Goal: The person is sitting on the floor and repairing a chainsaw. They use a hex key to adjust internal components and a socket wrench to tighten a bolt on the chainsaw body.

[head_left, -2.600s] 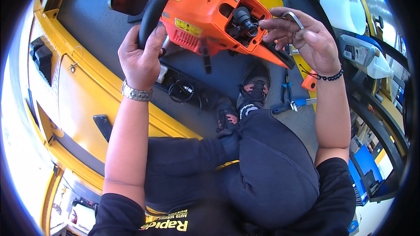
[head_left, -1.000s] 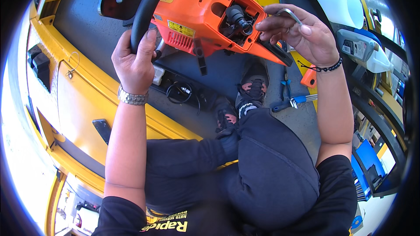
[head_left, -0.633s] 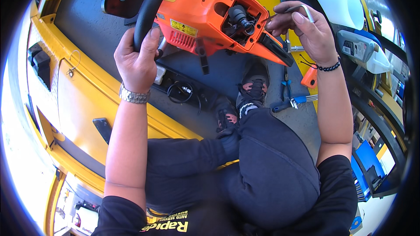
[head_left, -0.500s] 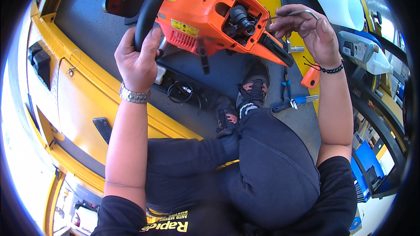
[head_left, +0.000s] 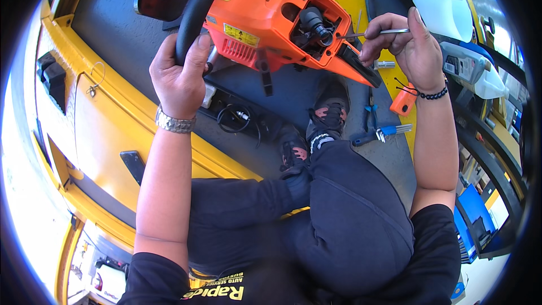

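Note:
My left hand [head_left: 179,79] is wrapped around the black front handle [head_left: 193,17] of an orange chainsaw [head_left: 257,8]. The saw is held tilted above the floor, its rear end pointing right. Its top cover is off, so a black rubber elbow [head_left: 311,21] shows in the open bay. Between the fingers and thumb of my right hand [head_left: 416,53] is a thin metal hex key [head_left: 389,31]. Its tip reaches the bay's right edge, close to the black rear grip [head_left: 355,59]; whether it sits in a screw I cannot tell.
Pliers [head_left: 370,112], a folding hex key set [head_left: 389,131] and an orange part [head_left: 402,101] lie on the floor at right. Plastic containers [head_left: 446,11] stand beyond my right hand. A coiled black cable [head_left: 231,117] rests near my shoes [head_left: 329,113]. Yellow metal framing [head_left: 121,116] runs along the left.
My right hand has turned, moving the hex key's tip lower and left, nearer the bay's edge. The chainsaw and my left hand have shifted very slightly right.

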{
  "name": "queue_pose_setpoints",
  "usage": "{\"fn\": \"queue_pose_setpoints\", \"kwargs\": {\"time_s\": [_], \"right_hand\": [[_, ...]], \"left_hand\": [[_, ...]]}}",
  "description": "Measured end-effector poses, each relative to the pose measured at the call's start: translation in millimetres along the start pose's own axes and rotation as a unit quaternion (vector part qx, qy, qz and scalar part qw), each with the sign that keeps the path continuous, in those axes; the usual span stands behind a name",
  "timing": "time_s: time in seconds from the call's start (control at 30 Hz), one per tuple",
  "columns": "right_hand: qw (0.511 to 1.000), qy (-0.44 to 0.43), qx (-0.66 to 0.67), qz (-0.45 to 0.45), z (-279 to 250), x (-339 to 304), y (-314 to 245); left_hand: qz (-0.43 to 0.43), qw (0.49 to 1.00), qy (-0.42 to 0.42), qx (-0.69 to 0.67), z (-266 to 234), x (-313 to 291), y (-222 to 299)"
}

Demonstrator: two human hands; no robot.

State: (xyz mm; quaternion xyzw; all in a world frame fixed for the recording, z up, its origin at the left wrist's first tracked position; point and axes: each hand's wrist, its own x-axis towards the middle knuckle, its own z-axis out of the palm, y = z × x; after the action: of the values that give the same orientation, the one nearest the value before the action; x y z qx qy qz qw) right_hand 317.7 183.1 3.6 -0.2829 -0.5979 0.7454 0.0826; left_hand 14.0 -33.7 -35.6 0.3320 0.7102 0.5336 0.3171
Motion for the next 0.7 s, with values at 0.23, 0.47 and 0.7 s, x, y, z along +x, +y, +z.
{"fn": "queue_pose_setpoints", "kwargs": {"time_s": [0.23,0.47,0.7], "right_hand": [[0.998,0.02,-0.056,-0.008,2.6,4.5,-3.7],[0.995,-0.03,-0.092,-0.001,2.3,9.5,-15.3],[0.986,-0.082,-0.145,-0.025,-1.2,22.7,-23.0]], "left_hand": [[0.006,1.0,0.0,-0.002,-0.6,0.4,-1.4],[0.0,1.0,0.0,0.003,-1.1,0.2,-1.5],[0.002,1.0,0.0,0.001,-0.4,0.5,-1.3]]}}
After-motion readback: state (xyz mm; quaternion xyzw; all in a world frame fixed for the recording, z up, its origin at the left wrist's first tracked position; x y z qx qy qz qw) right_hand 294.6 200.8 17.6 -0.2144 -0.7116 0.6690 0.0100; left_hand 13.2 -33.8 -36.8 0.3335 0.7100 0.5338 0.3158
